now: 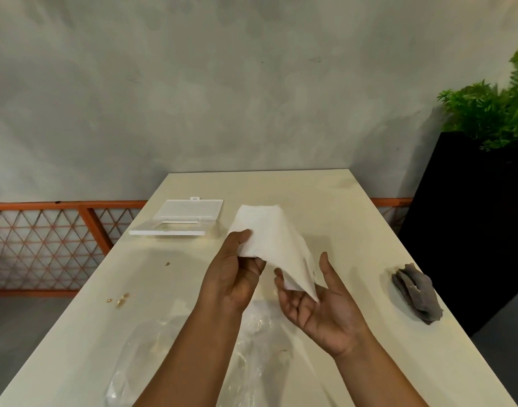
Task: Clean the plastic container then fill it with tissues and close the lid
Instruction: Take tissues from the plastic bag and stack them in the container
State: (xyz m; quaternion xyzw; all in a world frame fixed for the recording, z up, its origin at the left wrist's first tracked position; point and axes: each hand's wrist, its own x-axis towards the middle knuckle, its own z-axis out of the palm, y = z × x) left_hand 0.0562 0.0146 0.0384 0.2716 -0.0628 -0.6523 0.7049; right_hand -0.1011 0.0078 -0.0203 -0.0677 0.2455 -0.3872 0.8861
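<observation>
Two hands hold one white paper tissue (274,239) above the cream rectangular table (325,195). The left hand (234,274) pinches the tissue's near-left edge between thumb and curled fingers. The right hand (319,304) lies palm up with fingers relaxed, and the tissue's lower corner rests on them. Beyond the left hand, toward the table's far left side, sits the clear plastic container (178,218) with its lid open. A crumpled grey cloth (416,292) lies to the right of the right hand, and clear plastic wrap (252,348) lies under the forearms.
</observation>
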